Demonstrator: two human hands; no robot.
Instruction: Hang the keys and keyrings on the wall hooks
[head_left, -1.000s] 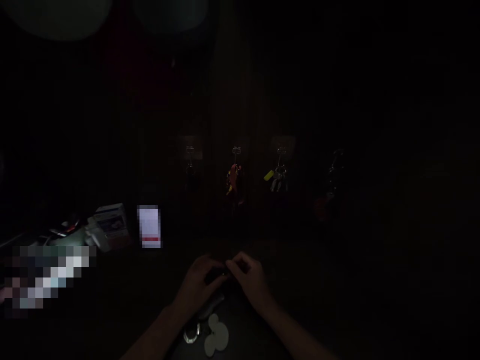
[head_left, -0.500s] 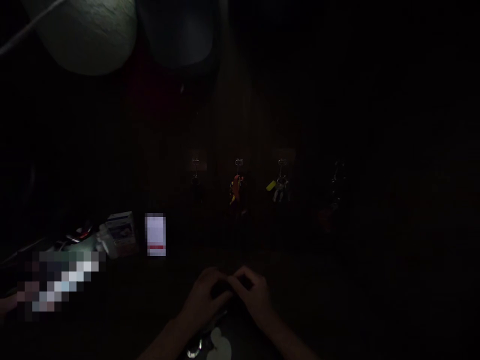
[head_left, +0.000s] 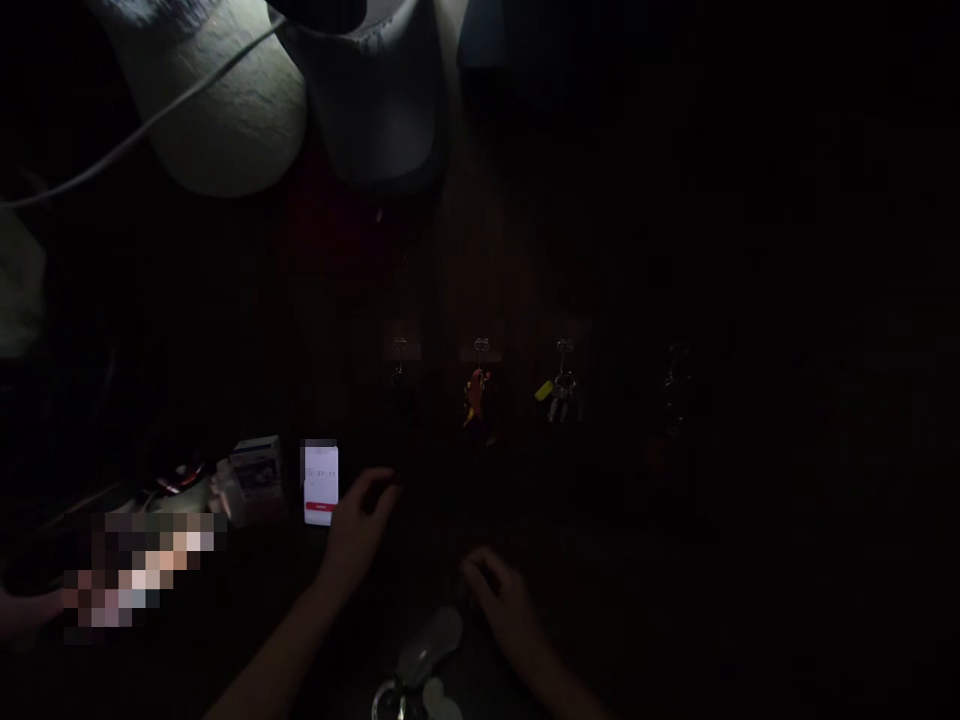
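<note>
The scene is very dark. My left hand [head_left: 364,520] is raised beside a lit phone [head_left: 321,480], its fingertips curled close to the thumb; anything between them is too small and dim to make out. Lower and to the right, my right hand [head_left: 502,600] is closed in a pinch, and what it holds is hidden in shadow. Below and between the hands are a grey oval object [head_left: 431,645], a shiny metal ring [head_left: 386,700] and a pale rounded shape [head_left: 441,700].
Beyond my hands hang an orange-and-yellow keychain [head_left: 476,395] and a bunch of keys [head_left: 561,395] with a yellow tag, on small hooks. A box [head_left: 259,475] stands left of the phone. Caps [head_left: 225,120] and a pale cord [head_left: 187,95] are at upper left. Another hand [head_left: 34,610] shows at far left.
My hands were together and are now apart. The left has moved up and left towards the phone; the right has stayed nearly in place. The grey oval object shows more fully.
</note>
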